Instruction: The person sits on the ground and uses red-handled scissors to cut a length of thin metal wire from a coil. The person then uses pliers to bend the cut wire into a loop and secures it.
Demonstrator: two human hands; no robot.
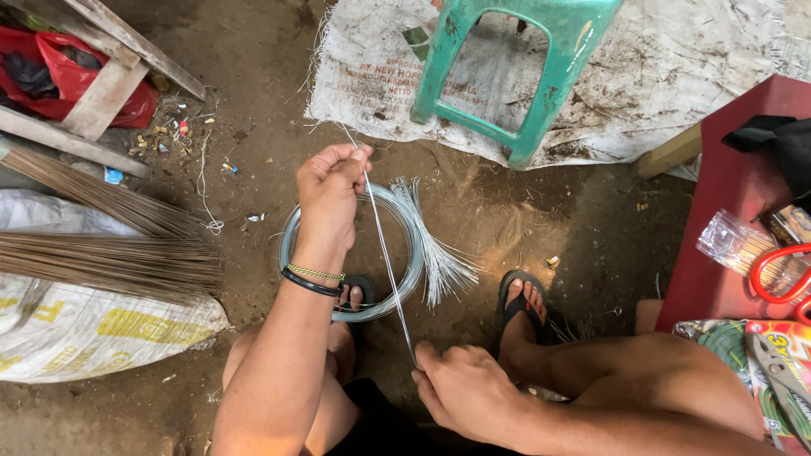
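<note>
Stretched thin straight silver wire taut above round grey wire coil: left hand pinched far end, right hand gripped near end

wire strand: thin, silver, straight, pulled taut, slanting from upper left to lower right across the coil | wire coil: silver, round, many loops, lying flat on the dirt floor under the strand | cut wires: short silver bundle, fanned out, touching the coil's right side
</note>
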